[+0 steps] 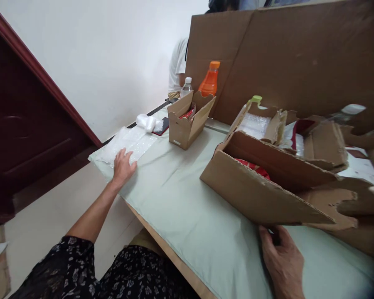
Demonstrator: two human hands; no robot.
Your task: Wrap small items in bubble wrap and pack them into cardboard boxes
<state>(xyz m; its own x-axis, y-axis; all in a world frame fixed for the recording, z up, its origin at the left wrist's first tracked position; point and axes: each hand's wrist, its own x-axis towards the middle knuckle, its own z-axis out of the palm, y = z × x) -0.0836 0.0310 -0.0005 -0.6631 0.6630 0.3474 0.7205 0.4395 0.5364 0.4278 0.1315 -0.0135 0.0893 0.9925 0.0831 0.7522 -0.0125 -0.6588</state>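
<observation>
At the table's left corner, my left hand lies over the near edge of a flat sheet of clear bubble wrap, its fingers spread. A small folded bundle of bubble wrap sits at the sheet's far side, beside a dark phone-like object with a red edge. My right hand is by the lower edge of a long open cardboard box. Its thumb and bent fingers are apart, the fingertips partly hidden at the box; I cannot tell whether they touch it. A red packet shows inside that box.
A smaller cardboard box holds red packets; a clear bottle and an orange bottle stand behind it. More cardboard compartments fill the right. A tall cardboard panel borders the back, where a person's white sleeve shows.
</observation>
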